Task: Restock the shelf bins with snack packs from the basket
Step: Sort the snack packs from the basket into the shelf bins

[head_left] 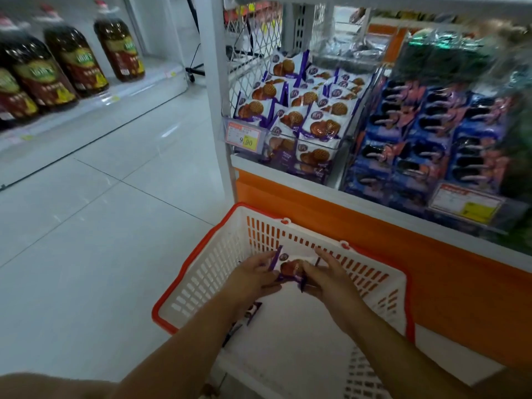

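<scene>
Over the basket [207, 272], left hand [253, 276] and right hand [328, 280] both curl fingers round one pack [290, 266] (purple-edged), seemingly pinching its opposite ends.

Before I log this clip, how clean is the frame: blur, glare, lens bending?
Head view: motion blur smears the upper right, so the green packs are unreadable; the price tag stays legible; soft glare sits on the floor tiles; wide-angle distortion tilts the shelf post; the left hand and right hand holding the snack pack are slightly soft.
</scene>
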{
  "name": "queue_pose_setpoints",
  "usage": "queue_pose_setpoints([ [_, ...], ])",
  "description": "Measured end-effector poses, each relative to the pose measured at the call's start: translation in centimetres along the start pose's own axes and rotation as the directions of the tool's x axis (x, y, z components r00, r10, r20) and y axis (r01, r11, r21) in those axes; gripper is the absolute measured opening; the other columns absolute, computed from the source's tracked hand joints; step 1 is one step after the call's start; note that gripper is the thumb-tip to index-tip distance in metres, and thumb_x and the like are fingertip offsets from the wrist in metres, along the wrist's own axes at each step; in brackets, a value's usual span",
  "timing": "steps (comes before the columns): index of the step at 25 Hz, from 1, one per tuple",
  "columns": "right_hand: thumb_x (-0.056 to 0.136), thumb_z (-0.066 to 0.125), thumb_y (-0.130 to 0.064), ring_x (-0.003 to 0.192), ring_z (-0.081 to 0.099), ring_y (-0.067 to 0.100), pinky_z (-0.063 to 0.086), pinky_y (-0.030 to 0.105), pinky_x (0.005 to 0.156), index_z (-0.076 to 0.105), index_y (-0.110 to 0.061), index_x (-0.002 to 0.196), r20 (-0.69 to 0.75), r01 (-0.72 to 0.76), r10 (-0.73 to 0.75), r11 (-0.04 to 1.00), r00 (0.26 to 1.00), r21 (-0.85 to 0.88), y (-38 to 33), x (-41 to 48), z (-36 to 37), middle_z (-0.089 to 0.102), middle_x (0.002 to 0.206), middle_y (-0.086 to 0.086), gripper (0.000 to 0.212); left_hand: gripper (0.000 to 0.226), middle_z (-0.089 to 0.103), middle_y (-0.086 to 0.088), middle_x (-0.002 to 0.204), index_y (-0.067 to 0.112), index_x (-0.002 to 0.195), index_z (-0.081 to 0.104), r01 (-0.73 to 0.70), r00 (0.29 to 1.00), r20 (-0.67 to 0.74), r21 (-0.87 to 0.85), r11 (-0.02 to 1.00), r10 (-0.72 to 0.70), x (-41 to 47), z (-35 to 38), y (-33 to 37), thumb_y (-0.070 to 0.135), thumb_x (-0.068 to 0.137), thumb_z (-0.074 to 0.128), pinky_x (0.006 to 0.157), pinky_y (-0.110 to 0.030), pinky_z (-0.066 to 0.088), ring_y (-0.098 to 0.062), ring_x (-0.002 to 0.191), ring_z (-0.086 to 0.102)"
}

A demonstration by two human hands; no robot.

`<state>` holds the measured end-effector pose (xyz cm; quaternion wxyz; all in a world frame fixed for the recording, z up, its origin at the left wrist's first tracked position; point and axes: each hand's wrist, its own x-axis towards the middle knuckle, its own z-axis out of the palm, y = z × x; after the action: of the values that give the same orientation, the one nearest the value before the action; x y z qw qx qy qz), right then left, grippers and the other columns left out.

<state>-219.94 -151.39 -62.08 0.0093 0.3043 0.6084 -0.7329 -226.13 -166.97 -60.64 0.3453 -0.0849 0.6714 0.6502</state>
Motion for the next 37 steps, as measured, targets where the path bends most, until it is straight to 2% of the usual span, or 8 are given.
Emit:
queue_pose_setpoints([
  [7,0.089,0.064,-0.009,0.101,0.07,0.022,0.059,0.037,0.083,0.063,-0.017,0.117,0.036,0.06,-0.063,0.996,0.997,0.064,-2.5,-1.4,-0.6,0.071,0.114,0.003,0.029,0.027,0.074,-0.002,0.106,0.023,0.11,0.066,-0.044,0.993,0.108,-0.115,0.992,0.056,-1.3,0.1,2.0,0.008,0.087,0.069,0.089,-0.045,0.057,-0.024,0.098,0.071],
  [16,0.08,0.073,-0.001,0.082,0.071,0.012,0.057,0.022,0.063,0.062,-0.026,0.106,0.108,0.251,-0.237,0.957,0.966,-0.147,-10.7,-2.7,1.8,0.072,0.098,0.0,0.037,0.028,0.076,0.001,0.098,0.016,0.111,0.068,-0.303,0.949,0.144,0.155,0.94,0.282,-3.2,-0.7,10.9,0.021,0.084,0.074,0.083,-0.032,0.059,-0.016,0.089,0.073],
  [19,0.079,0.075,-0.004,0.078,0.07,0.001,0.057,0.02,0.063,0.056,-0.036,0.112,0.166,0.404,-0.373,0.881,0.913,-0.246,-16.3,-3.0,2.8,0.073,0.094,-0.005,0.05,0.031,0.076,-0.004,0.099,0.019,0.112,0.067,-0.375,0.916,0.196,0.115,0.92,0.349,-3.9,-1.5,15.8,0.022,0.082,0.075,0.087,-0.042,0.058,-0.023,0.09,0.073],
  [24,0.083,0.072,-0.014,0.07,0.066,0.001,0.052,0.014,0.054,0.058,-0.036,0.112,0.221,0.58,-0.544,0.68,0.809,-0.449,-25.0,-1.2,5.3,0.066,0.094,-0.009,0.038,0.018,0.074,0.005,0.097,0.032,0.102,0.064,-0.583,0.811,0.122,0.069,0.81,0.573,-2.7,-1.9,22.3,0.022,0.088,0.07,0.073,-0.026,0.059,-0.011,0.086,0.073],
  [27,0.083,0.074,-0.018,0.078,0.064,0.011,0.052,0.02,0.059,0.06,-0.032,0.107,0.119,0.575,-0.606,0.649,0.787,-0.498,-28.8,3.8,6.2,0.064,0.112,-0.006,0.031,0.022,0.067,0.018,0.112,0.039,0.116,0.057,-0.73,0.644,0.072,0.359,0.582,0.762,-0.6,-2.6,24.2,0.032,0.095,0.06,0.071,-0.008,0.05,0.006,0.089,0.065],
  [30,0.086,0.072,-0.016,0.069,0.059,0.018,0.05,0.029,0.057,0.058,-0.03,0.117,0.034,0.555,-0.644,0.629,0.764,-0.545,-32.4,9.3,7.0,0.055,0.113,-0.006,0.036,0.045,0.044,0.02,0.142,0.036,0.144,0.039,-0.554,0.457,0.214,0.828,0.088,0.863,2.9,-4.4,24.2,0.043,0.1,0.043,0.108,-0.015,0.025,0.003,0.128,0.041],
  [34,0.085,0.072,-0.01,0.066,0.055,0.013,0.048,0.022,0.058,0.061,-0.019,0.125,0.009,0.571,-0.71,0.559,0.704,-0.602,-34.8,14.6,8.9,0.06,0.115,0.004,0.042,0.052,0.02,0.015,0.16,0.037,0.151,0.026,-0.376,0.503,0.326,0.916,-0.137,0.801,6.9,-7.2,23.2,0.053,0.101,0.021,0.114,-0.027,-0.005,-0.003,0.148,0.008],
  [37,0.083,0.074,-0.012,0.102,0.06,0.021,0.05,0.029,0.084,0.059,-0.017,0.128,0.09,0.494,-0.595,0.563,0.799,-0.663,-35.0,16.7,9.3,0.053,0.137,0.007,0.048,0.062,0.02,0.015,0.16,0.035,0.151,0.026,-0.332,0.525,0.358,0.922,-0.201,0.773,7.6,-8.0,22.7,0.056,0.096,0.008,0.118,-0.033,-0.005,-0.003,0.148,0.006],
])
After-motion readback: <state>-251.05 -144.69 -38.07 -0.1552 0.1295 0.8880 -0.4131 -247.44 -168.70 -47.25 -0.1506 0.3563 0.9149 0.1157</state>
